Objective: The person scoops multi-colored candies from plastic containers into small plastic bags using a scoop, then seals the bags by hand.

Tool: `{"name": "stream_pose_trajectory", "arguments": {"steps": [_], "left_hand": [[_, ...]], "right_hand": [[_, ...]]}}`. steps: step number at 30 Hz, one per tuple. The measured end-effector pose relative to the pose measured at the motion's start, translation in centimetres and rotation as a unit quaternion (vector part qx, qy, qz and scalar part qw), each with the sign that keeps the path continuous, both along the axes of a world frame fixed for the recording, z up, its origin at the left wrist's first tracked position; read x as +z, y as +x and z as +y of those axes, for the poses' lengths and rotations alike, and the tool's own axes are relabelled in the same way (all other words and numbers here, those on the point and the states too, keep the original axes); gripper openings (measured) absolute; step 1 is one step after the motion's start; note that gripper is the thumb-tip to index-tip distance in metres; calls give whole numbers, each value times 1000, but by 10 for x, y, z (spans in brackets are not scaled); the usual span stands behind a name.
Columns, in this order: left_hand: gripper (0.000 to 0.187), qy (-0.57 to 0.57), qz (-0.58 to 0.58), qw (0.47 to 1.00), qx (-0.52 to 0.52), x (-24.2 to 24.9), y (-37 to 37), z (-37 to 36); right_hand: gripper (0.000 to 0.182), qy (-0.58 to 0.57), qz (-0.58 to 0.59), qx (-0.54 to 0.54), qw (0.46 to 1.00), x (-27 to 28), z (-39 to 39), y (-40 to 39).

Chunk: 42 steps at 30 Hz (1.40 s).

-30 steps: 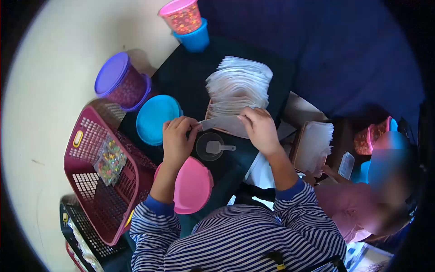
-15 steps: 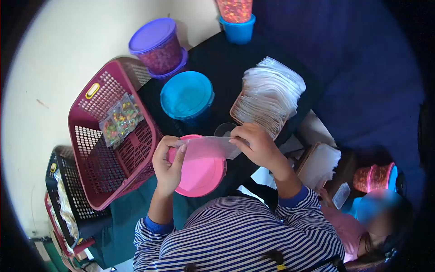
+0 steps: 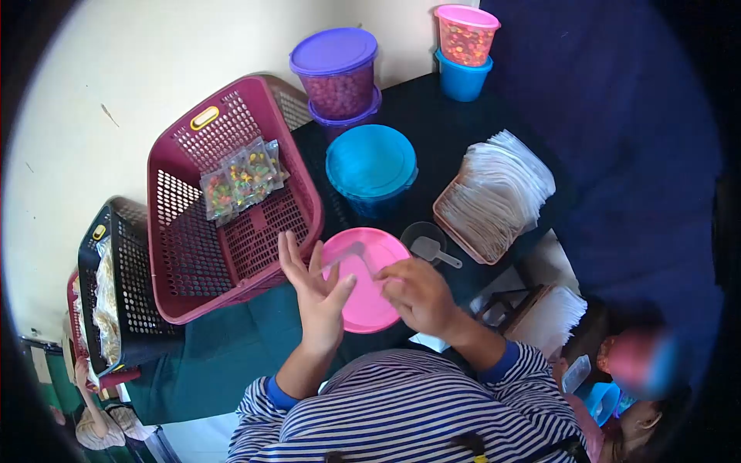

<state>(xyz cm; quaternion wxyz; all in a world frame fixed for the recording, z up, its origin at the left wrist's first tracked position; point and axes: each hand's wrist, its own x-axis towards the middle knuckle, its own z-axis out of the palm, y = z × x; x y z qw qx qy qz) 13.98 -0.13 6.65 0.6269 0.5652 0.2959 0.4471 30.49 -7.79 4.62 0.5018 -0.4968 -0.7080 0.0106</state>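
Observation:
My right hand [image 3: 421,297] pinches the edge of a small clear plastic bag [image 3: 356,248]. The bag looks bent, its faint outline reaching over to my left hand [image 3: 316,297]. Those left fingers are spread, with the thumb held apart, right at the bag's other side. Below both hands is a round pink lid [image 3: 363,309] on the dark cloth. To its right, a clear scoop [image 3: 434,251] rests on a round dark dish. A tray [image 3: 472,241] packed with a thick stack of clear bags [image 3: 505,181] stands beyond the scoop.
A maroon basket [image 3: 231,289] at left holds several filled packets [image 3: 243,177], beside a black basket [image 3: 139,324]. Behind are a blue-lidded tub [image 3: 370,162], purple-lidded tubs [image 3: 336,58] and stacked containers [image 3: 465,46]. Another person [image 3: 641,424] is at lower right, another at lower left.
The bag was stretched between both hands; now it is bent and my left fingers have spread apart. My hands have come closer together over the pink lid. The camera view has shifted.

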Motion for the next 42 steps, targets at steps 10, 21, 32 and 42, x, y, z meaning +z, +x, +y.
{"name": "stream_pose_trajectory", "arguments": {"steps": [10,21,32,42], "left_hand": [[117,-131,-230,960,-88,8,-21,-7],[112,-208,-120,956,-165,37,-34,-5],[102,372,80,924,36,20,-13,-7],[60,452,360,813,70,48,17,-35]], "right_hand": [[19,57,-27,87,994,0,-18,-48],[18,-8,-83,233,969,14,-11,-54],[37,-40,120,215,968,25,12,33],[39,-345,297,334,825,42,15,47]]}}
